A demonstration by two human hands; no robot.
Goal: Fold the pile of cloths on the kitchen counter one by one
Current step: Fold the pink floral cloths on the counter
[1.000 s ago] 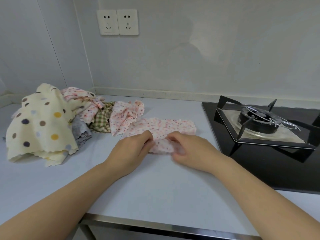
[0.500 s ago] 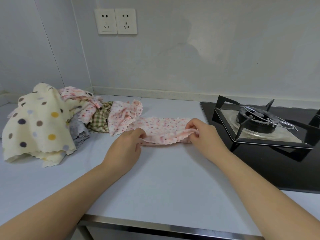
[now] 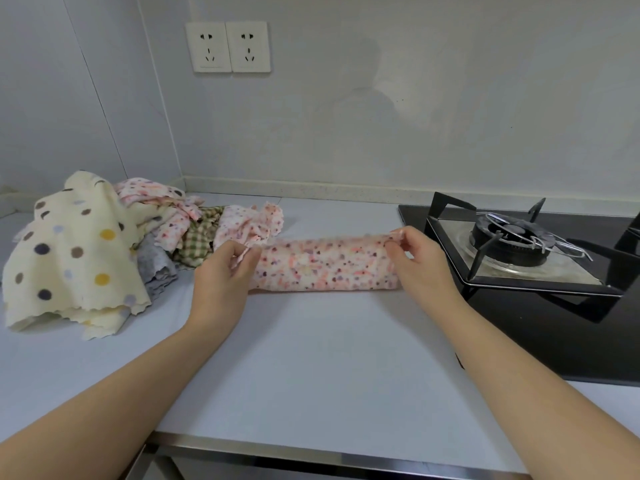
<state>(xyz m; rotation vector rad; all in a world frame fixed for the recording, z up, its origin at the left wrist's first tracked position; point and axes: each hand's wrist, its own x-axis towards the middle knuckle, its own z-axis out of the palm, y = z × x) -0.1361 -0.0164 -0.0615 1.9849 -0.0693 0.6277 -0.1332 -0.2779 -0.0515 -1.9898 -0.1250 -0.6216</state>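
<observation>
Floral cloth [image 3: 322, 263]: lower edge lay on desk [image 3: 311, 358], ends pinched by fingers of left hand [image 3: 221, 282] and right hand [image 3: 420, 261]. Pile [image 3: 104, 251] sat left, its lower cloths mostly hidden.

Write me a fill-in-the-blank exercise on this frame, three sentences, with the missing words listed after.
1. The left hand and right hand pinch opposite ends of the floral cloth, with the gas stove on its ____ side.
2. The pile of unfolded cloths lies on its ____ side.
3. Above the counter there are ____ sockets.

Missing words: right; left; two.
</observation>
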